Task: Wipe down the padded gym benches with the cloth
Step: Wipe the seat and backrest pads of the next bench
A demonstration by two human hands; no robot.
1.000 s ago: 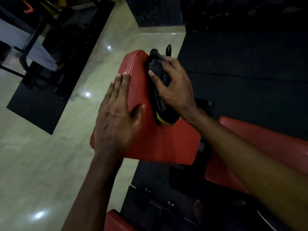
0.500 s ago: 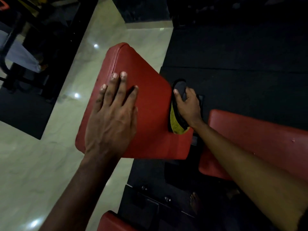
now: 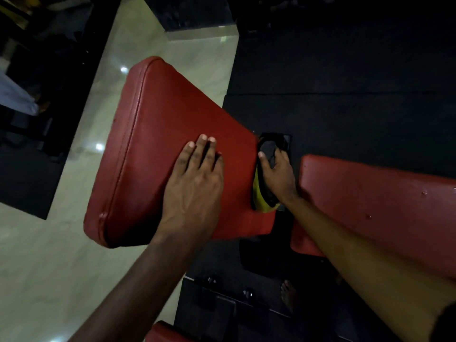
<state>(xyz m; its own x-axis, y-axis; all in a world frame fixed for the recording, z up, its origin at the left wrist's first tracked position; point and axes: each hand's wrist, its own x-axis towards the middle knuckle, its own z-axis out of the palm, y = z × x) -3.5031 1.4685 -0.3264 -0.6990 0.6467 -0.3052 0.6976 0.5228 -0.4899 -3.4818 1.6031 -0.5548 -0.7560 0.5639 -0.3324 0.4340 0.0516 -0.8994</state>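
Step in hand: wiping the side edge of the red seat pad (image 3: 158, 134). Left grip (image 3: 195, 191) lay flat on the pad's top, fingers straight, holding nothing, apparently bracing. Right grip (image 3: 277, 176) was closed round the black-and-yellow cloth (image 3: 260, 193), pressed against that edge in the gap beside the red back pad (image 3: 357, 206). Next move, as judged: draw the cloth along the edge under firm pressure, then carry it onto the back pad.

Cloth (image 3: 267, 150): largely covered by the right hand (image 3: 277, 176) gripping it, so its full extent cannot be told; left hand (image 3: 195, 186), lying flat, conceals part of the red seat pad (image 3: 153, 149); long red pad (image 3: 370, 193) cut by the right edge and crossed by the forearm (image 3: 357, 255); third red pad (image 3: 162, 332) cut off below; frame (image 3: 222, 299) beneath lost in shadow.
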